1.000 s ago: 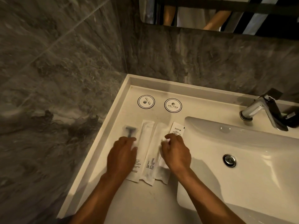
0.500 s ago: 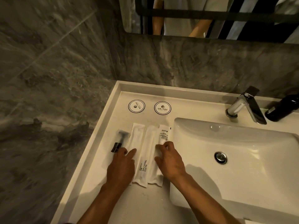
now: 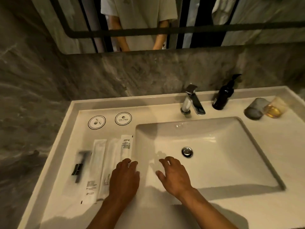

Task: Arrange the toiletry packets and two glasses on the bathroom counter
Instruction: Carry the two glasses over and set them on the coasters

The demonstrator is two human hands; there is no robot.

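Several toiletry packets lie side by side on the white counter (image 3: 69, 210) left of the basin: a clear razor packet (image 3: 80, 164), two long white packets (image 3: 96, 164) and a shorter printed packet (image 3: 126, 147). My left hand (image 3: 124, 177) hovers over the near ends of the right-hand packets, fingers spread, holding nothing. My right hand (image 3: 175, 175) is over the basin's left part, open and empty. Two glasses stand at the far right of the counter: a grey one (image 3: 255, 109) and an amber one (image 3: 274, 108), touching each other.
Two round paper coasters (image 3: 96, 122) (image 3: 123, 119) lie behind the packets. A chrome tap (image 3: 191, 100) and a black pump bottle (image 3: 222, 96) stand behind the basin (image 3: 214, 162). A mirror hangs above; grey marble walls close in at the left and back.
Both hands have come off the packets and shifted right; my right hand now hangs over the basin. The view has swung right, bringing the glasses into sight.
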